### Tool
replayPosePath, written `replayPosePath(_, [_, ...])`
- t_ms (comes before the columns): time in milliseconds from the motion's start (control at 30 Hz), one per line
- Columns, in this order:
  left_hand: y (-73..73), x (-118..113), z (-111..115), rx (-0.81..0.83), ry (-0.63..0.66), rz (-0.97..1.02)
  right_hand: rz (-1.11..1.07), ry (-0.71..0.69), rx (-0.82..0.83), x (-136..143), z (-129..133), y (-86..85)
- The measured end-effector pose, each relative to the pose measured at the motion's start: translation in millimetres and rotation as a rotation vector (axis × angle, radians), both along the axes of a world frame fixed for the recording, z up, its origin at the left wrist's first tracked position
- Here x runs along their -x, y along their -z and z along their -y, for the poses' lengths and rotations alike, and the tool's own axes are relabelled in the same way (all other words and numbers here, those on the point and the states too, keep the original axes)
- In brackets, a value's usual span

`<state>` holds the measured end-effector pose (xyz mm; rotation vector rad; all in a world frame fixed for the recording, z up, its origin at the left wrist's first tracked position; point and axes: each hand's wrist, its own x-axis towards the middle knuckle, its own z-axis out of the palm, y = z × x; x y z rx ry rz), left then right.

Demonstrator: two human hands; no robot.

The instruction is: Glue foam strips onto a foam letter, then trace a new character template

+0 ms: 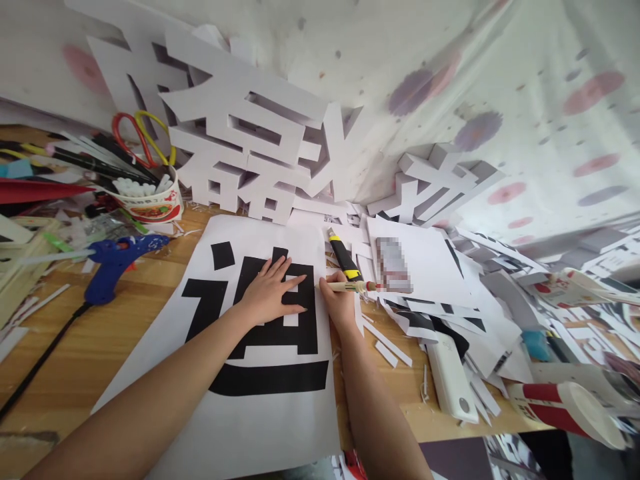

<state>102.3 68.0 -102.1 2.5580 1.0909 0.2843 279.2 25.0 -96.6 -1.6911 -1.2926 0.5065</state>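
Printed sheet [235, 373] with a large black character, flat on the wooden table [90, 347], long side running away from the body toward the foam letters [250, 133] leaned against the flowered cloth [500, 80] at the back. Pinned under the left hand [273, 293], palm down, fingers spread and apart, resting on the black strokes of the upper right part of the character; nothing gripped. Right hand [340, 303] just beside it at the sheet's right edge, fingers closed around a utility knife [344, 261]: black and yellow body standing up and away from the hand, tip pointing toward the foam letters. A thin pen-like stick [357, 287] also lying across that hand's top toward the right; whether held or only resting there, cannot tell. Right hand nearer to the sheet's edge, left hand nearer to its centre. Blade contact with the paper not visible.

Around: blue glue gun [117, 263] to the left on the table, cup [150, 200] of chalk-like sticks with scissors [137, 137] behind it, paper offcuts [450, 320] heaped to the right, a white power bank [450, 380] near the table's front edge.
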Motion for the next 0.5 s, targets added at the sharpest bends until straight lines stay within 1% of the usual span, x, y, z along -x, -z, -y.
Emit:
replayPosePath(233, [2.3, 0.7, -0.2, -0.003, 0.002, 0.011, 0.022, 0.003, 0.03, -0.6, 0.4, -0.8])
replayPosePath(500, [1.3, 0.4, -0.6, 0.014, 0.003, 0.005, 0.025, -0.003, 0.037, -0.9, 1.1, -1.7])
